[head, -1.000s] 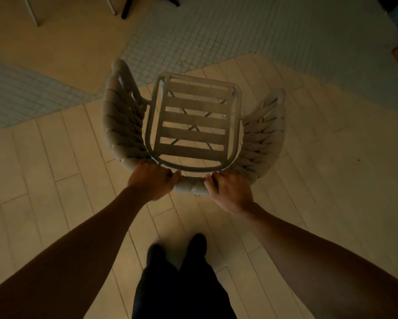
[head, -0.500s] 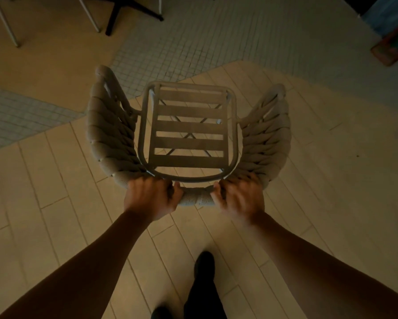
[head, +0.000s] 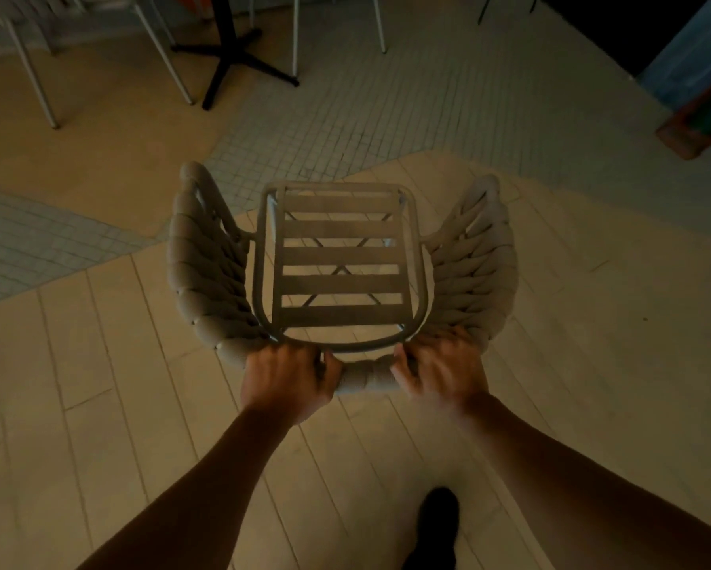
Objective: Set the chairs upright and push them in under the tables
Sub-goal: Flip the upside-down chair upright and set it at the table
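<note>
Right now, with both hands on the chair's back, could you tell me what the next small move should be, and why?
Probably keep walking the chair forward and slightly left toward the table base. It stands upright, left hand and right hand grip its backrest, and open floor lies between it and the table.

Beyond the chair the floor lies open; farther off, a table base (apparently flanked by thin legs) blocks passage.

Dim room, pale plank floor beside small grey tiles, black cross-shaped pedestal base beyond.
</note>
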{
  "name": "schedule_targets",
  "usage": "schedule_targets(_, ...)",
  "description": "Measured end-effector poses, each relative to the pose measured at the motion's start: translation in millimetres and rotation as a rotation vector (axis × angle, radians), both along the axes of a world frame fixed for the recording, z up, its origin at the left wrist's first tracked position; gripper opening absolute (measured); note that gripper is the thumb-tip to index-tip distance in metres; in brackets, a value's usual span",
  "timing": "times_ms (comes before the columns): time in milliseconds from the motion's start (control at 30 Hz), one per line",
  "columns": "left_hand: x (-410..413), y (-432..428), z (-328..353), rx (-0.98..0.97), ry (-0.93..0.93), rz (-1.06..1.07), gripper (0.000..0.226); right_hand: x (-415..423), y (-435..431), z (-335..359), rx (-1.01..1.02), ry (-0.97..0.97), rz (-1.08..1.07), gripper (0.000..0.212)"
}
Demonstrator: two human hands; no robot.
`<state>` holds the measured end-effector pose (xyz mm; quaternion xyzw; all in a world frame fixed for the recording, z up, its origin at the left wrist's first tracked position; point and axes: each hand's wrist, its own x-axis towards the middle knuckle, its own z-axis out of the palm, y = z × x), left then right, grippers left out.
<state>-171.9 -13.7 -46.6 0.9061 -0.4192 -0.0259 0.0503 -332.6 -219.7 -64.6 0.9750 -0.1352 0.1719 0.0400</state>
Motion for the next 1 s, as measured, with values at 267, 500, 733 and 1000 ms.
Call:
schedule_targets(267, -2, -78, -5, 0.034, 0.037, 0.056, 0.043, 16, -89, 11, 0.014, -0.034, 0.140, 0.029)
schedule_targets(500, -7, -156, -1, -0.031, 0.108, 0.201, 0.049, 33, -176, 22, 0.253, 0.262, 0.069, 0.049)
schedule_targets(733, 9, -202, -12, -0.009, 0.059, 0.174, 0.041, 75, -239, 22, 0.247, 0.223, 0.171, 0.057)
schedule_targets(1000, 95, -261, -1, -0.019, 0.069, 0.340, 0.033, 158, -299, 7, 0.032, 0.103, 0.377, 0.019)
